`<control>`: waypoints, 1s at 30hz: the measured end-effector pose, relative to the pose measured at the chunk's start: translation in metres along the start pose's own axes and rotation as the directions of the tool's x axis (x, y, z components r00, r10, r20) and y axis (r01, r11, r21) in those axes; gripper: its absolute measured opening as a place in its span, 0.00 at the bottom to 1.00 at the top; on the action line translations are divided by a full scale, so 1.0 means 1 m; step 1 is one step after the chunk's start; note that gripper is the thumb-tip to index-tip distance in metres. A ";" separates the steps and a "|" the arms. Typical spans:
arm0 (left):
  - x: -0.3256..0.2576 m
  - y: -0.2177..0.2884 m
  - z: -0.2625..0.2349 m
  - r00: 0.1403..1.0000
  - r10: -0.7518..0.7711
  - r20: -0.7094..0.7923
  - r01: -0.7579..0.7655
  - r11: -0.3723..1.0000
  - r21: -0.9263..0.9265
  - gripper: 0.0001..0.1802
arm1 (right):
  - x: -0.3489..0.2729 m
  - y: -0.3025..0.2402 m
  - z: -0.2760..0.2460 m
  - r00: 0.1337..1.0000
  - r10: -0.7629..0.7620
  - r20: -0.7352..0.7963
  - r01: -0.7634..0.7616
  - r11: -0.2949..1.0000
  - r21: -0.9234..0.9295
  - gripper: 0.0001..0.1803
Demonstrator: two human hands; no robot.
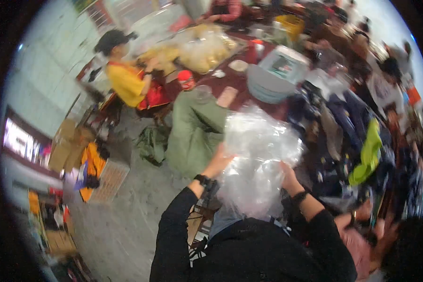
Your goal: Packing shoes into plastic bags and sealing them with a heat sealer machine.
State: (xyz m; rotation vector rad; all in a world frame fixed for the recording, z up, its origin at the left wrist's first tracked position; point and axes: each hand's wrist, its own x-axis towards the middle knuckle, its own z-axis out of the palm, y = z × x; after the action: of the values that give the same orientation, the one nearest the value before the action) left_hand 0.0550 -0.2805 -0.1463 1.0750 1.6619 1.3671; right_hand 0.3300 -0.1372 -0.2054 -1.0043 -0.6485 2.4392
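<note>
A bundle of clear plastic bags (261,155) hangs in front of my body, crinkled and shiny. My left hand (221,160) grips its left side, the fingers partly hidden by the plastic. On the right side my right hand (290,178) holds the bundle's edge. Just beyond my left hand, an olive-green garment (188,136) drapes off the dark red table (237,84). A jar with a red lid (185,81) stands by the garment, near a flat pink item (226,97). Some blur hides how many bags there are.
A grey-blue container (270,82) sits on the table. Dark clothes (310,110) and a lime-green piece (367,152) lie to the right. A person in yellow (127,82) works at the far left; others sit at right. A crate (110,181) stands on the floor.
</note>
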 end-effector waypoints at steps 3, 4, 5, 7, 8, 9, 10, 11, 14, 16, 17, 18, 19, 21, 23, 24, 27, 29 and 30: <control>0.043 -0.052 0.001 0.991 0.051 0.125 -0.064 0.992 0.105 0.47 | 0.006 -0.023 0.011 0.998 0.008 0.055 -0.001 0.994 -0.112 0.21; 0.048 -0.006 0.002 0.986 0.105 0.133 -0.127 0.977 0.169 0.45 | -0.010 -0.036 0.032 0.949 -0.229 0.217 0.306 0.834 -0.460 0.22; 0.069 -0.006 -0.004 0.926 0.220 0.307 -0.213 0.975 -0.058 0.42 | 0.004 -0.040 0.026 0.977 -0.097 0.189 0.158 0.927 -0.341 0.25; 0.109 -0.044 0.003 0.893 0.414 0.178 -0.417 0.909 -0.020 0.38 | 0.054 -0.055 -0.019 0.983 0.157 0.094 -0.136 0.971 -0.195 0.29; 0.117 -0.036 -0.003 0.916 0.380 0.128 -0.385 0.923 0.016 0.39 | 0.074 -0.062 -0.025 0.991 0.112 0.074 -0.088 0.960 -0.264 0.29; 0.128 -0.023 -0.015 0.871 0.463 0.165 -0.438 0.883 -0.165 0.39 | 0.074 -0.066 0.011 0.965 0.193 0.179 -0.151 0.962 -0.227 0.29; 0.149 -0.040 -0.021 0.900 0.349 0.261 -0.364 0.931 0.011 0.48 | 0.116 -0.063 0.020 0.940 0.256 0.226 -0.190 0.942 -0.276 0.29; 0.159 -0.056 -0.023 0.943 0.312 0.117 -0.318 0.947 0.043 0.50 | 0.161 -0.062 0.035 0.905 0.325 0.275 -0.199 0.894 -0.402 0.29; 0.167 -0.080 -0.015 0.928 0.362 -0.090 -0.357 0.932 0.066 0.62 | 0.252 -0.059 0.065 0.806 0.505 0.308 -0.159 0.687 -0.709 0.29; 0.173 -0.097 -0.036 0.970 0.236 -0.058 -0.216 0.947 0.237 0.60 | 0.318 -0.042 0.115 0.697 0.633 0.338 -0.040 0.504 -0.862 0.29; 0.174 -0.105 -0.034 0.997 0.070 -0.022 -0.061 0.959 0.277 0.58 | 0.336 -0.028 0.138 0.643 0.688 0.335 0.025 0.419 -0.908 0.29; 0.178 -0.108 -0.029 0.995 -0.096 0.014 0.088 0.948 0.306 0.56 | 0.351 -0.017 0.157 0.594 0.737 0.323 0.100 0.331 -0.938 0.29; 0.169 -0.111 -0.031 0.985 -0.168 0.024 0.144 0.902 0.407 0.54 | 0.357 0.007 0.174 0.545 0.776 0.317 0.173 0.266 -0.948 0.29; 0.160 -0.113 -0.037 0.963 -0.271 -0.008 0.241 0.842 0.482 0.52 | 0.366 0.042 0.196 0.447 0.846 0.292 0.320 0.154 -0.935 0.29; 0.166 -0.121 -0.047 0.967 -0.241 -0.084 0.254 0.884 0.393 0.53 | 0.435 0.047 0.185 0.363 0.892 0.267 0.490 0.061 -0.870 0.29; 0.170 -0.126 -0.051 0.967 -0.226 -0.114 0.252 0.901 0.352 0.54 | 0.466 0.044 0.178 0.327 0.910 0.255 0.566 0.027 -0.824 0.29; 0.176 -0.136 -0.052 0.968 -0.175 -0.181 0.215 0.949 0.232 0.57 | 0.582 0.036 0.137 0.244 0.946 0.211 0.756 -0.050 -0.652 0.29; 0.181 -0.134 -0.048 0.979 -0.118 -0.166 0.146 0.974 0.173 0.58 | 0.646 0.030 0.131 0.247 0.947 0.206 0.838 -0.102 -0.537 0.29; 0.180 -0.128 -0.049 0.983 -0.100 -0.154 0.128 0.975 0.180 0.58 | 0.673 0.019 0.138 0.260 0.943 0.205 0.873 -0.139 -0.468 0.28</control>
State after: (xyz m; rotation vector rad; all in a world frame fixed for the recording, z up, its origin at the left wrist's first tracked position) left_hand -0.0798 -0.1451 -0.2670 0.9876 1.9614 1.2565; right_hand -0.2124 0.1743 -0.4899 1.1615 -3.6269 1.2448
